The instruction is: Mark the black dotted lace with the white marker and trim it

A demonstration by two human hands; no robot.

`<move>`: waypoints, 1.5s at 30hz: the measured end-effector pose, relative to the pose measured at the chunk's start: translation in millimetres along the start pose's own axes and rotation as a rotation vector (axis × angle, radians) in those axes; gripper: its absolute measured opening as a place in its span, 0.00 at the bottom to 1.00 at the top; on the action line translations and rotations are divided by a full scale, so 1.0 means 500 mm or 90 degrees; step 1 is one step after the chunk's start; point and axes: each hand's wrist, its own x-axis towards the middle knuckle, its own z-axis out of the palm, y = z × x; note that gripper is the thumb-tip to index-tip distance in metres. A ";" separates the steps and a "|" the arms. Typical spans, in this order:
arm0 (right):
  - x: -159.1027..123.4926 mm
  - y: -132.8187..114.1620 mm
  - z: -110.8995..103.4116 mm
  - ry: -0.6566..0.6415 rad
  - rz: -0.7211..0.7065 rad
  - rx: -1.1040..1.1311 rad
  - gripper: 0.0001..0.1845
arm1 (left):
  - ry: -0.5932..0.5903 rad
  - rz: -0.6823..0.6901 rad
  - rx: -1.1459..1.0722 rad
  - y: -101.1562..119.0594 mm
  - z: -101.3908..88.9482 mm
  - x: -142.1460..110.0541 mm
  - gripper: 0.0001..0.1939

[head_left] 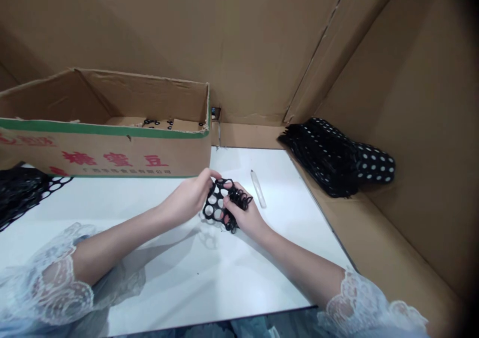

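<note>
Above the white table, a small black sheet full of round holes (211, 209) is spread between my two hands. My right hand (247, 217) grips its right side, thumb on top, beside a bunch of curled black ring-like bits (239, 198). At the upper left edge of the sheet, my left hand (197, 191) pinches with thumb and forefinger; its other fingertips are partly hidden. A white pen-like tool with a dark tip (258, 191) lies on the table just beyond my right hand.
A cardboard box (112, 151) with red lettering stands at back left, with black holed pieces inside. More black holed material (26, 193) lies at far left. At right, stacked black holed sheets (325, 156) rest against the cardboard wall (419, 128). The white tabletop (224, 288) ends near my body.
</note>
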 end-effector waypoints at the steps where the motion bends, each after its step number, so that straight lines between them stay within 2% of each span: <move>1: 0.000 0.003 -0.001 0.014 0.006 0.010 0.13 | 0.052 -0.001 0.030 -0.010 -0.014 0.004 0.13; 2: 0.001 0.006 -0.002 0.028 0.014 0.017 0.12 | 0.125 -0.008 0.074 -0.023 -0.033 0.007 0.13; 5: 0.000 0.015 -0.004 0.040 0.031 0.031 0.10 | 0.429 -0.057 0.223 -0.069 -0.108 0.015 0.14; 7: -0.001 0.018 -0.003 0.026 0.042 0.033 0.12 | 0.578 -0.064 0.280 -0.101 -0.158 0.018 0.15; 9: -0.002 0.017 -0.001 0.007 0.055 0.027 0.13 | 0.652 -0.043 0.321 -0.129 -0.193 0.023 0.16; 10: -0.002 0.016 0.000 -0.001 0.057 0.022 0.13 | 0.656 -0.038 0.337 -0.140 -0.203 0.026 0.17; 12: -0.004 0.012 0.001 -0.010 0.051 0.013 0.14 | 0.613 -0.048 0.351 -0.153 -0.208 0.032 0.19; 14: -0.005 0.010 0.002 -0.011 0.042 0.008 0.15 | 0.580 -0.043 0.362 -0.149 -0.192 0.034 0.19; 15: -0.005 0.009 0.002 -0.008 0.041 0.006 0.15 | 0.572 -0.015 0.364 -0.141 -0.178 0.033 0.18; 17: -0.005 0.008 0.002 -0.002 0.042 0.002 0.16 | 0.514 0.115 0.364 -0.112 -0.137 0.024 0.15; 18: -0.005 0.007 0.002 -0.001 0.041 0.002 0.16 | 0.439 0.195 0.359 -0.094 -0.113 0.018 0.13; 19: -0.005 0.006 0.002 0.000 0.035 0.003 0.15 | 0.332 0.279 0.351 -0.075 -0.087 0.012 0.13; 20: -0.006 0.006 0.003 0.001 0.027 0.005 0.15 | 0.221 0.316 0.340 -0.058 -0.063 0.007 0.14; 21: -0.006 0.004 0.003 0.001 0.020 0.006 0.15 | 0.147 0.324 0.313 -0.042 -0.041 0.004 0.15; 23: -0.007 0.001 0.004 -0.006 0.015 0.002 0.15 | 0.059 0.255 0.205 -0.021 -0.010 0.001 0.17; 25: -0.009 -0.001 0.006 -0.020 0.016 -0.009 0.14 | 0.001 0.148 0.022 -0.013 0.000 0.002 0.16; 28: -0.010 -0.001 0.009 -0.037 0.013 -0.002 0.13 | -0.114 0.009 -0.303 -0.017 -0.006 0.010 0.14; 31: -0.010 0.003 0.008 -0.030 0.025 0.029 0.13 | -0.162 -0.095 -0.466 -0.020 -0.023 0.016 0.14; 32: -0.009 0.005 0.006 -0.020 0.029 0.041 0.12 | -0.147 -0.116 -0.463 -0.020 -0.032 0.016 0.14; 33: -0.007 0.007 0.005 -0.008 0.031 0.054 0.12 | -0.099 -0.127 -0.435 -0.019 -0.044 0.015 0.14; 34: -0.006 0.009 0.002 0.005 0.032 0.067 0.11 | -0.011 -0.129 -0.383 -0.019 -0.061 0.015 0.13; 38: -0.004 0.016 -0.002 0.014 0.038 0.082 0.10 | 0.556 -0.072 -0.012 -0.050 -0.163 0.031 0.13; 39: -0.004 0.017 -0.002 0.000 0.044 0.074 0.11 | 0.627 -0.055 0.070 -0.067 -0.190 0.041 0.15; 40: -0.004 0.017 -0.001 -0.018 0.050 0.065 0.12 | 0.638 -0.045 0.142 -0.085 -0.215 0.053 0.18; 42: -0.005 0.015 -0.001 -0.053 0.054 0.049 0.13 | 0.523 -0.050 0.231 -0.116 -0.246 0.073 0.24; 43: -0.005 0.014 -0.001 -0.066 0.052 0.045 0.13 | 0.501 -0.055 0.255 -0.124 -0.249 0.078 0.26; 45: -0.005 0.010 -0.002 -0.091 0.052 0.045 0.14 | 0.551 -0.018 0.279 -0.118 -0.229 0.070 0.22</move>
